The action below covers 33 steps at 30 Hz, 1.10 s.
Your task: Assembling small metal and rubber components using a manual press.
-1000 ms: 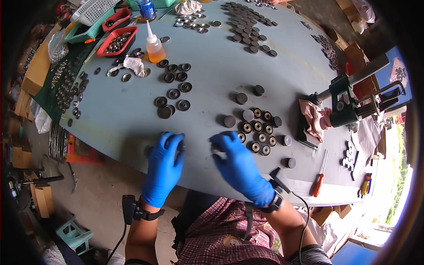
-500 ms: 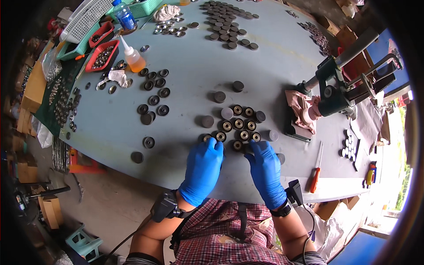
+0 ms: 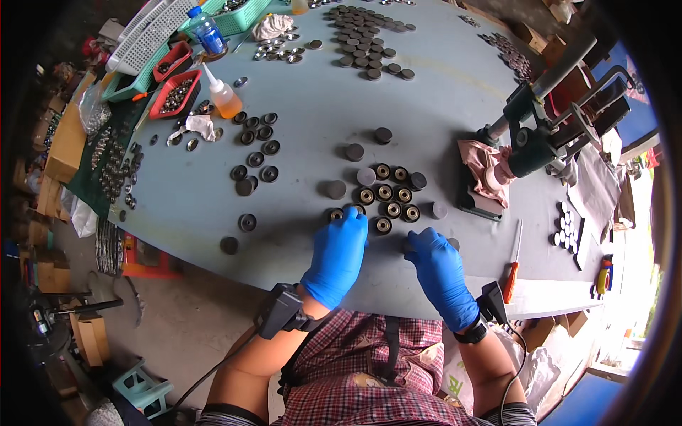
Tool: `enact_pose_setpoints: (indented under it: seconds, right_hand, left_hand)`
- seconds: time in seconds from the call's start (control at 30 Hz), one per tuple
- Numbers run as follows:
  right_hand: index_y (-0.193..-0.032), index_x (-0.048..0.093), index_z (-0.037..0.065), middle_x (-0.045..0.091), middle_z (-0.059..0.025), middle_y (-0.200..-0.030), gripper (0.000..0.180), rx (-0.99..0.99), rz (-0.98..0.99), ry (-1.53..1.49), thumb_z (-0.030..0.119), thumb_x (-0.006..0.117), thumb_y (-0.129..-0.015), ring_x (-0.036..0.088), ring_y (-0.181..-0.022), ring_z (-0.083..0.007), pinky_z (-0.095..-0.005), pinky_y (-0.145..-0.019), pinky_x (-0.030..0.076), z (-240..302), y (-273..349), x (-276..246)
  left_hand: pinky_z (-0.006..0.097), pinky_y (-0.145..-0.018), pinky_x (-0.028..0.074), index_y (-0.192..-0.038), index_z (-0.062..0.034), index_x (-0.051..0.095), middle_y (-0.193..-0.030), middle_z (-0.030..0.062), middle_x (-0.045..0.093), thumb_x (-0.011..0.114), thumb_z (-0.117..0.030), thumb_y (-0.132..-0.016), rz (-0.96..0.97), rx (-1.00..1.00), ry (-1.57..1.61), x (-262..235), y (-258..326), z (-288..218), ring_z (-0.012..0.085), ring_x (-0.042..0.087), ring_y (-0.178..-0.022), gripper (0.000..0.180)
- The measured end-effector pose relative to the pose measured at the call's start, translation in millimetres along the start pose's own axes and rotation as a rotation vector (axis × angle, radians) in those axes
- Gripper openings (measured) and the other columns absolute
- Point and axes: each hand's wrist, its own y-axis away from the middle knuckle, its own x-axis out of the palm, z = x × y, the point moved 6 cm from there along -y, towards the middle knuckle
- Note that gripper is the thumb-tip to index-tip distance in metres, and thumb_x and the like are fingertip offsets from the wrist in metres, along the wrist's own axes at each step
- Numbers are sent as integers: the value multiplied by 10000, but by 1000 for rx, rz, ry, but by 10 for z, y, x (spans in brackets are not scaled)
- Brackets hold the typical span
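The left hand, in a blue glove, lies palm down on the grey bench with its fingers together and flat, gripping nothing that shows; its fingertips touch the nearest row of the small round metal caps, covering part of the cap at that row's left end. The right hand, gloved alike, rests just beside it to the right, fingers curled down onto the bench; whether a cap sits under those fingertips cannot be told, since the glove hides the spot.

The cluster of caps lies directly beyond both hands, mostly ahead of the left fingertips and slightly left of the right hand: brass-centred rings set in tidy rows, with plain dark discs at the edges. To do this step well, I would judge that each cap should be slid with a fingertip, not lifted, kept flat so the open face stays up, and nudged without knocking its neighbours out of line.

Farther ahead and left of the left hand sit loose dark rings, then an orange squeeze bottle and red trays. Beyond and right of the right hand stands a green hand press on a pink rag, with an orange-handled screwdriver nearer.
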Motion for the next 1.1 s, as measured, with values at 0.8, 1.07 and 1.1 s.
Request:
enact_pose_setpoints:
  seconds: [0.8,1.07,1.1]
  right_hand:
    - [-1104,648,23,609,-164,-983,274,-453,47,-343,78,631,-836,608,-876,-341,-432,-765,518,1962,-978,667]
    - [-963,593,41,597,-165,-883,134,-545,132,-197,97,625,-845,637,-736,-357,-424,-635,539,2204,-1250,1073]
    - [-973,602,50,594,-163,-890,153,-402,213,-341,118,642,-842,640,-745,-364,-441,-662,534,2130,-1205,1020]
  left_hand:
    - [456,-863,467,-1201,-83,590,-1142,161,535,747,-221,-824,-268,-486,-203,-980,1240,1522,372,558,-1036,431]
    - [401,-773,538,-1167,-71,579,-1126,157,558,702,-10,-806,-259,-456,133,-824,1307,1751,339,649,-924,386]
    - [401,-773,538,-1167,-71,579,-1126,157,558,702,-10,-806,-262,-455,146,-827,1296,1752,339,649,-924,386]
